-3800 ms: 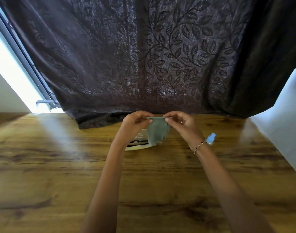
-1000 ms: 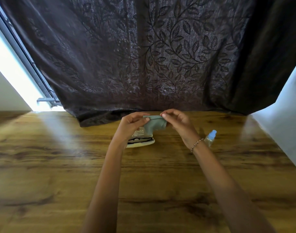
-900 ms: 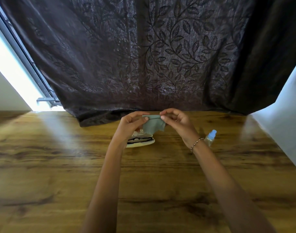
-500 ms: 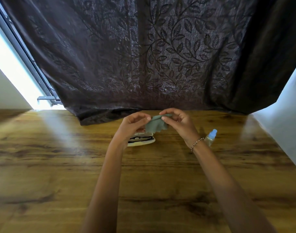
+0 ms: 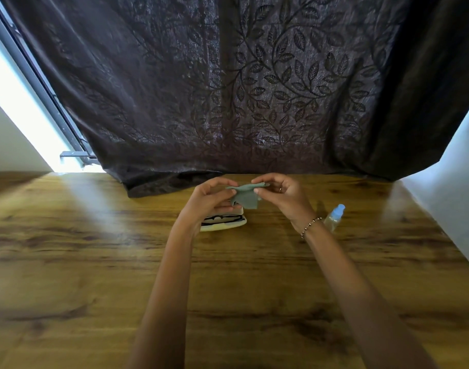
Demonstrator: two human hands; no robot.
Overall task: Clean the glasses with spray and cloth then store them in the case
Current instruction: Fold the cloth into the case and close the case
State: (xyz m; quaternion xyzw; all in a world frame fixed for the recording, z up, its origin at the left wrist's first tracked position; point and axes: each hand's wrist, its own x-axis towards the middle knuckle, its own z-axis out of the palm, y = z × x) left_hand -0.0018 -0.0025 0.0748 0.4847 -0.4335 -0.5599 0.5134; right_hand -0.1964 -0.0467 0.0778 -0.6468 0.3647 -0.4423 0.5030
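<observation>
Pinched a grey-green cleaning cloth (image 5: 246, 199) with both hands, in the air above the far middle of the wooden table (image 5: 94, 262). Gripped one end of its top edge between thumb and curled fingers of the left hand (image 5: 209, 202), and the other end between thumb and forefinger of the right hand (image 5: 284, 195), with the remaining fingers loosely bent behind. Held that edge roughly level, with the rest of the cloth hanging crumpled between the hands. Saw the black-framed glasses (image 5: 224, 218) lying in the open cream-coloured case (image 5: 228, 226), flat on the table just below the left hand and partly hidden by it. Could not tell whether the cloth's hanging corner touched the case. Saw the small clear spray bottle (image 5: 334, 218) with its pale blue cap standing upright on the table just right of the right wrist, apart from the case and touched by neither hand. Wore a beaded bracelet (image 5: 311, 225) on the right wrist and a ring (image 5: 280, 189) on a right finger. Faced a dark curtain (image 5: 254, 89) embossed with leafy vines, its hem resting on the table's far edge, with a bright window frame (image 5: 36, 75) at the left and a pale wall (image 5: 454, 195) at the right.
</observation>
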